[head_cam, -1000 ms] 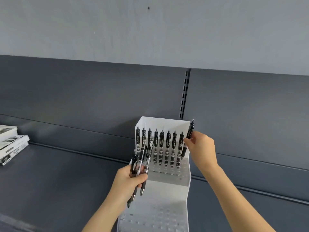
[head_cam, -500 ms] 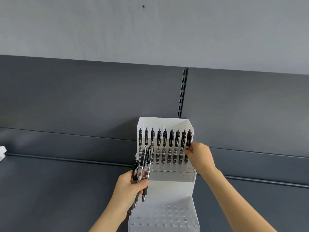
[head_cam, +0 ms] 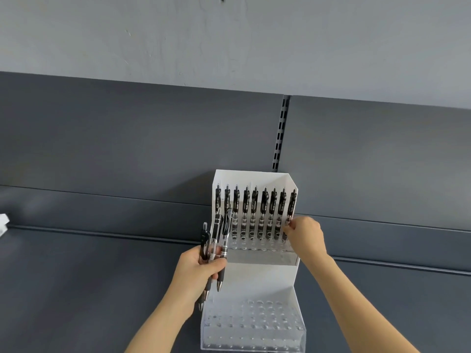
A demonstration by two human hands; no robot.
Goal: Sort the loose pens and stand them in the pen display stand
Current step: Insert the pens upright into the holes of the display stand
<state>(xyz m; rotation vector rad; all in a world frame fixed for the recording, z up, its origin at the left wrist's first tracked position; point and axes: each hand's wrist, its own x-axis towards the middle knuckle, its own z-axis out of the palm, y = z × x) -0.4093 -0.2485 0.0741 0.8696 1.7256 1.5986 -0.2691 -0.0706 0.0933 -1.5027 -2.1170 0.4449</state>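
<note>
Nine pens (head_cam: 254,212) stand in the back row of the pen display stand (head_cam: 267,273), our right hand (head_cam: 305,238) pinching the rightmost pen (head_cam: 292,208); our left hand (head_cam: 201,272) grips upright spares (head_cam: 216,238) just beside the row's left end.

the upper part is a pale grey wall (head_cam: 229,42) with a small dark spot (head_cam: 223,0) near its top. below it stand dark grey back panels (head_cam: 127,138), and a slotted metal upright (head_cam: 279,138) runs between them. lower down lies a dark grey shelf (head_cam: 76,289). something white (head_cam: 3,222) shows at the left edge, cut off. the light is soft and even.
</note>
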